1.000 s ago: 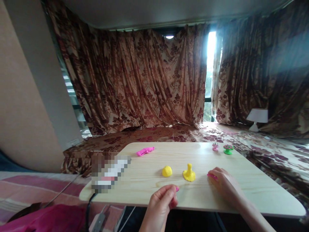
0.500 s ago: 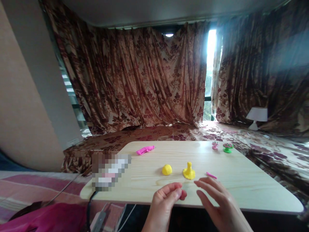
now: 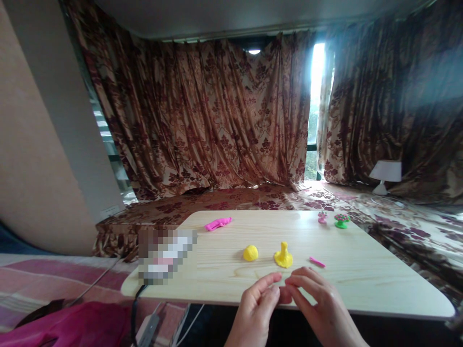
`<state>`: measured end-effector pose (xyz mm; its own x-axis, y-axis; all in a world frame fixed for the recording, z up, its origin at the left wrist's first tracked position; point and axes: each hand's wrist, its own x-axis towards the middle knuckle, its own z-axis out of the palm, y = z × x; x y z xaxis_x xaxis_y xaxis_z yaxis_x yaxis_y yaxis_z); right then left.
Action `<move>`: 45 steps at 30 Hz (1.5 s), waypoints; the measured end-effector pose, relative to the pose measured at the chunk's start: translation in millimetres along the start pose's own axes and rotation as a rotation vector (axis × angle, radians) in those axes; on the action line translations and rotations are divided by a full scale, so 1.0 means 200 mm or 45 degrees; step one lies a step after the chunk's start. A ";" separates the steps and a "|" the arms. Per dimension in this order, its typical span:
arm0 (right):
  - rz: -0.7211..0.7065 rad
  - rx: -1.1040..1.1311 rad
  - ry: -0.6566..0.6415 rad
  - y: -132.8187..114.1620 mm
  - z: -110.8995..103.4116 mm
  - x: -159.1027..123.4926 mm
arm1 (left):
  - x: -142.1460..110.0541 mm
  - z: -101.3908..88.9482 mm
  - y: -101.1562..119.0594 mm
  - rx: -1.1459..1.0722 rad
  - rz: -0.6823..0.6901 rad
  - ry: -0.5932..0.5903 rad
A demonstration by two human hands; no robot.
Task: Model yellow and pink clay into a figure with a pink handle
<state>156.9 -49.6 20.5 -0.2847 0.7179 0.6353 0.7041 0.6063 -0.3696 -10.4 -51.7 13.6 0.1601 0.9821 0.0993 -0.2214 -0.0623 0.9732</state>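
Above the front edge of the table, my left hand [image 3: 257,302] is closed, its fingers curled with the thumb against them. My right hand [image 3: 318,298] meets it, thumb and index finger drawn together at the left fingertips. Whatever lies between the fingers is hidden or too small to name. Just beyond the hands stands a yellow clay piece [image 3: 283,256] with a wide flat base and a narrow upright stem. To its left sits a yellow clay dome [image 3: 250,253]. A thin pink clay strip [image 3: 317,262] lies beyond my right hand.
The pale wooden table [image 3: 217,270] carries a larger pink clay lump [image 3: 218,224] at the back left. At the back right stand a small pink clay figure [image 3: 322,217] and a green-and-pink one [image 3: 342,221]. A blurred-out object [image 3: 168,258] with a black cable occupies the left edge.
My right hand has moved left and its spread fingers have closed together at my left fingertips. My left hand has shifted slightly right. The clay pieces stay where they were.
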 end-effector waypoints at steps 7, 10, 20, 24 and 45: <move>0.145 -0.265 0.056 0.37 -0.06 -0.10 | 0.04 -0.21 -0.10 1.332 0.590 0.234; 0.135 -0.312 0.004 0.43 -0.10 -0.16 | 0.05 -0.28 -0.17 1.514 0.679 0.165; -0.135 -0.805 -0.040 0.38 0.00 -0.32 | 0.04 -0.29 -0.22 2.074 0.902 0.114; -0.242 -0.991 -0.049 0.38 0.01 -0.32 | 0.04 -0.28 -0.23 2.161 0.984 0.187; -0.050 -1.057 -0.036 0.36 0.02 -0.31 | 0.05 -0.28 -0.26 2.282 0.854 0.139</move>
<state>223.1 -48.8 -49.4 -0.3273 0.7167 0.6157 0.9412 0.1895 0.2797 -51.6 -29.4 -48.5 0.4141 0.7235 0.5523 0.9048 -0.3934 -0.1630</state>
